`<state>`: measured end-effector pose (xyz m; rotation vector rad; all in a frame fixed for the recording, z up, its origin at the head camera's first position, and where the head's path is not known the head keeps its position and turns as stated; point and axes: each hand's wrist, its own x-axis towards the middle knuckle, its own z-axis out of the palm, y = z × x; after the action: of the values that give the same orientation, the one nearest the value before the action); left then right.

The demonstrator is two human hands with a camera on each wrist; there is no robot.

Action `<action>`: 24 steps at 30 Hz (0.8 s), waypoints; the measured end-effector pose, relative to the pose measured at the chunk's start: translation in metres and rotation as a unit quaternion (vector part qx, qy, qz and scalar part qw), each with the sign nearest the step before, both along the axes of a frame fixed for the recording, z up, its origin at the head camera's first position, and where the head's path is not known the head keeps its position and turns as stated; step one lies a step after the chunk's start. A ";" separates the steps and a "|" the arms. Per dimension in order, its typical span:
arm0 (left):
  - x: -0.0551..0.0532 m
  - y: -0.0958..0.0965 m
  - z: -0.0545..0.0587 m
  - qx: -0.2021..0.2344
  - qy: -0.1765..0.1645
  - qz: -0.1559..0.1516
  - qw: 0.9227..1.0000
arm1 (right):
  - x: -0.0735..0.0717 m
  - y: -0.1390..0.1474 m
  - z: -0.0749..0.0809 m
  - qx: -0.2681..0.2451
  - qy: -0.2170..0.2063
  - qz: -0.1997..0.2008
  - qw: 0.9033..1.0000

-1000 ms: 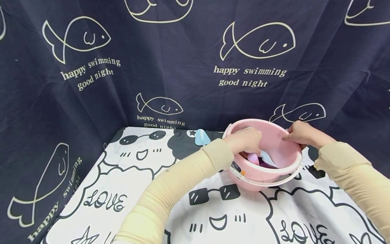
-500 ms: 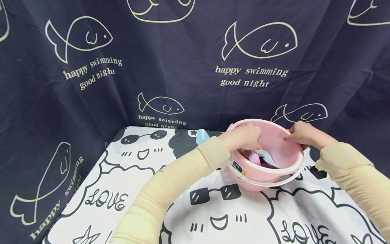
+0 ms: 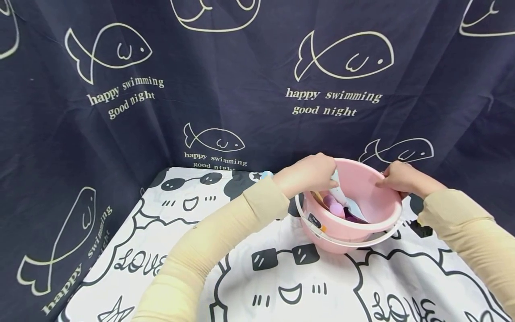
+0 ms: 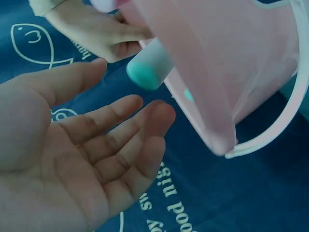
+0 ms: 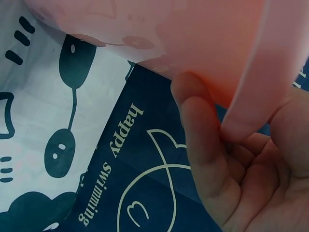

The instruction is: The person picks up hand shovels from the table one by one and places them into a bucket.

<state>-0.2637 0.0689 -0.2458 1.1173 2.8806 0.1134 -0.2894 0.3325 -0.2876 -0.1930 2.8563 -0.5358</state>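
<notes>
My left hand (image 3: 311, 172) is over the left rim of a pink bucket (image 3: 368, 181). In the left wrist view its fingers are spread loosely, just apart from a white handle with a teal end (image 4: 145, 70) that sticks out past the rim. The head view shows this white and pale blue long-handled tool (image 3: 339, 192) leaning inside the bucket; its kind is unclear. Beside it lie a lilac round-ended item (image 3: 337, 209) and a dark purple one (image 3: 356, 218). My right hand (image 3: 404, 178) grips the bucket's right rim, thumb inside and fingers outside, with the bucket tilted towards me.
The bucket's white carrying handle (image 3: 350, 244) hangs down across its front. A light blue item (image 3: 267, 174) lies at the table's back edge, mostly hidden by my left arm. A dark fish-print curtain (image 3: 257, 89) hangs behind the white cartoon-print cloth (image 3: 193, 264).
My left hand has come up and left out of the bucket, and the white and pale blue tool now leans against the rim. The right hand keeps its grip on the bucket.
</notes>
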 end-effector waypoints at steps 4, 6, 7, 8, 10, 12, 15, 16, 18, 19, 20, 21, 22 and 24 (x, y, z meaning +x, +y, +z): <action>0.004 -0.012 0.004 0.037 0.019 0.011 0.999 | 0.001 0.000 0.001 0.001 -0.001 0.005 1.000; 0.006 -0.018 0.004 0.061 0.025 0.023 0.998 | 0.001 0.000 0.001 0.001 -0.001 0.006 1.000; 0.008 -0.021 0.004 0.072 0.031 0.029 0.997 | 0.001 0.000 0.001 0.000 -0.001 0.005 1.000; 0.009 -0.025 0.003 0.084 0.035 0.035 0.995 | 0.000 0.000 0.000 0.000 -0.001 0.005 1.000; 0.011 -0.031 0.001 0.106 0.046 0.050 0.992 | 0.000 0.001 0.000 0.000 0.000 0.006 1.000; 0.013 -0.038 -0.003 0.127 0.059 0.066 0.988 | 0.000 0.001 0.000 -0.001 0.000 0.005 1.000; 0.012 -0.048 -0.013 0.155 0.075 0.095 0.980 | 0.000 0.000 0.000 0.000 0.001 0.002 1.000; 0.012 -0.052 -0.016 0.165 0.079 0.106 0.977 | 0.000 0.000 -0.001 -0.001 0.001 0.001 1.000; 0.009 -0.060 -0.024 0.185 0.088 0.123 0.971 | 0.000 0.000 -0.001 -0.002 0.002 0.000 1.000; 0.007 -0.065 -0.029 0.193 0.091 0.130 0.968 | 0.000 0.000 -0.001 -0.002 0.002 -0.001 1.000; 0.006 -0.069 -0.033 0.200 0.092 0.139 0.966 | 0.000 -0.001 -0.001 -0.001 0.003 -0.001 1.000; 0.005 -0.074 -0.037 0.207 0.094 0.145 0.963 | 0.000 -0.001 -0.001 -0.001 0.003 -0.001 1.000; 0.003 -0.078 -0.041 0.212 0.094 0.152 0.961 | 0.000 -0.001 -0.001 0.000 0.004 -0.001 1.000; 0.000 -0.087 -0.050 0.218 0.088 0.168 0.957 | 0.000 -0.001 0.000 0.001 0.004 -0.001 1.000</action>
<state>-0.2634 -0.0183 -0.2956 0.6868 3.2795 0.7295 -0.2890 0.3318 -0.2875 -0.1930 2.8644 -0.5340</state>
